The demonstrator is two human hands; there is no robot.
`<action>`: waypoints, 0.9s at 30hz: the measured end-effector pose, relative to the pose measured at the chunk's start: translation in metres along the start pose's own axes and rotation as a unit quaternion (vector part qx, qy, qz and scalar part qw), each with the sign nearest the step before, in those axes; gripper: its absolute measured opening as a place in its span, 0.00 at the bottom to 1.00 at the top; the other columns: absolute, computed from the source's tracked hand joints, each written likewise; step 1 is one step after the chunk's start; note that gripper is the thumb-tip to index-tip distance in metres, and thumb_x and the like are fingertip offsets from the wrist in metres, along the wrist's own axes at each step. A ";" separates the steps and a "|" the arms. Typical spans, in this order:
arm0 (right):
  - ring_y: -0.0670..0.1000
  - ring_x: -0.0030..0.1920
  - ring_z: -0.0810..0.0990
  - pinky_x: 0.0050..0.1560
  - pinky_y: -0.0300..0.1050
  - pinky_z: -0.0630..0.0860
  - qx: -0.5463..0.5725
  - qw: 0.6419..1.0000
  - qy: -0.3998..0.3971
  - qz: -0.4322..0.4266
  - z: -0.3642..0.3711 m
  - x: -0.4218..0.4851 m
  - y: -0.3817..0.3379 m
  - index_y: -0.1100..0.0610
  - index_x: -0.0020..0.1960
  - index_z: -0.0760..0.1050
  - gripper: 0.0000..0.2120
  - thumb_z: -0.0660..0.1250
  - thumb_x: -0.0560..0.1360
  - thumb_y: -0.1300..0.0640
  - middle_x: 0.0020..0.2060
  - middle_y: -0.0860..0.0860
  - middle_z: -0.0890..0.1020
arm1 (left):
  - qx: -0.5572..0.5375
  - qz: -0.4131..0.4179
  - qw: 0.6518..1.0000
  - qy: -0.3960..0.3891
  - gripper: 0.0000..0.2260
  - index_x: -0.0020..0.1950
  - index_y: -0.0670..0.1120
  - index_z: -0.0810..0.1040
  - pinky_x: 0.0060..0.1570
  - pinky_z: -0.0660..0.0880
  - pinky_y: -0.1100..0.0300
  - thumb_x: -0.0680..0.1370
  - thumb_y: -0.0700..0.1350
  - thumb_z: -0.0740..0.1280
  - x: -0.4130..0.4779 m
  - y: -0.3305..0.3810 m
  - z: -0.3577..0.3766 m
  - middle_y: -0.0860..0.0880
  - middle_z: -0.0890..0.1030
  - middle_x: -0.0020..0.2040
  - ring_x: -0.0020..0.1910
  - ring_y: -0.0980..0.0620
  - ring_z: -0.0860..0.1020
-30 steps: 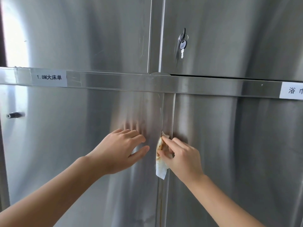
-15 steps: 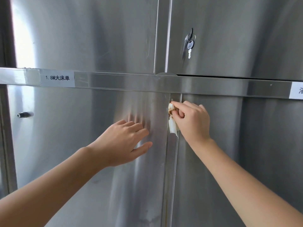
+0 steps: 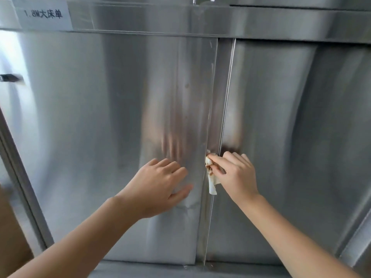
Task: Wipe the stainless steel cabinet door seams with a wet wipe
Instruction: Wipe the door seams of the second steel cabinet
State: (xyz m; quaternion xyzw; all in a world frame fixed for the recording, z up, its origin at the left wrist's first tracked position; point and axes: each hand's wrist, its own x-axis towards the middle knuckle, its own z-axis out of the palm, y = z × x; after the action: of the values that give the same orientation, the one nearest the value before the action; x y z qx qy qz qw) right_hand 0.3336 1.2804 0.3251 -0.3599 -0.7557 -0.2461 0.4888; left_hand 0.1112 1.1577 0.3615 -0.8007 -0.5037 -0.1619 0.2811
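A vertical seam (image 3: 221, 101) runs between two lower stainless steel cabinet doors. My right hand (image 3: 236, 175) pinches a crumpled white wet wipe (image 3: 211, 177), stained brown, and presses it into the seam about two thirds of the way down. The wipe's loose end hangs below my fingers. My left hand (image 3: 160, 183) lies flat with straight fingers on the left door (image 3: 100, 127), just left of the seam. The right door (image 3: 301, 137) stands on the other side of the seam.
A horizontal steel rail (image 3: 261, 21) crosses the top, with a white label (image 3: 43, 15) at the left. A small dark knob (image 3: 9, 78) sticks out at the far left. A steel ledge (image 3: 180, 269) runs below the doors.
My right hand slid the wipe down the seam from just under the rail to lower on the doors. The view tilted downward and closer. My left hand stayed flat on the left door.
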 end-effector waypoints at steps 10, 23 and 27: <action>0.55 0.36 0.73 0.44 0.40 0.65 0.024 0.997 0.062 0.025 -0.019 0.066 -0.007 0.53 0.48 0.84 0.09 0.73 0.68 0.61 0.34 0.50 0.74 | -0.017 -0.011 1.000 0.003 0.25 0.54 0.50 0.77 0.47 0.74 0.53 0.82 0.63 0.47 0.011 -0.012 -0.005 0.54 0.79 0.47 0.45 0.49 0.78; 0.53 0.33 0.71 0.38 0.44 0.63 0.032 0.996 -0.039 0.072 0.041 -0.096 -0.007 0.49 0.44 0.85 0.08 0.75 0.67 0.59 0.30 0.48 0.72 | -0.107 -0.085 0.990 -0.035 0.18 0.52 0.52 0.77 0.43 0.74 0.54 0.82 0.60 0.53 -0.061 0.037 0.089 0.55 0.79 0.44 0.42 0.49 0.78; 0.54 0.34 0.75 0.37 0.48 0.66 0.015 0.989 -0.095 0.109 0.054 -0.145 -0.019 0.50 0.39 0.80 0.05 0.73 0.66 0.58 0.32 0.46 0.75 | -0.116 -0.082 0.989 -0.045 0.17 0.53 0.51 0.77 0.40 0.74 0.56 0.82 0.60 0.54 -0.067 0.044 0.102 0.55 0.79 0.42 0.41 0.50 0.78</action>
State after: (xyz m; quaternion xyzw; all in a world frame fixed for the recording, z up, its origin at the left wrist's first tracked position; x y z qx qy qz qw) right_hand 0.3270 1.2638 0.1703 -0.4550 -0.7584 -0.1444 0.4437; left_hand 0.1186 1.1572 0.2321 -0.7905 -0.5573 -0.2054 0.1493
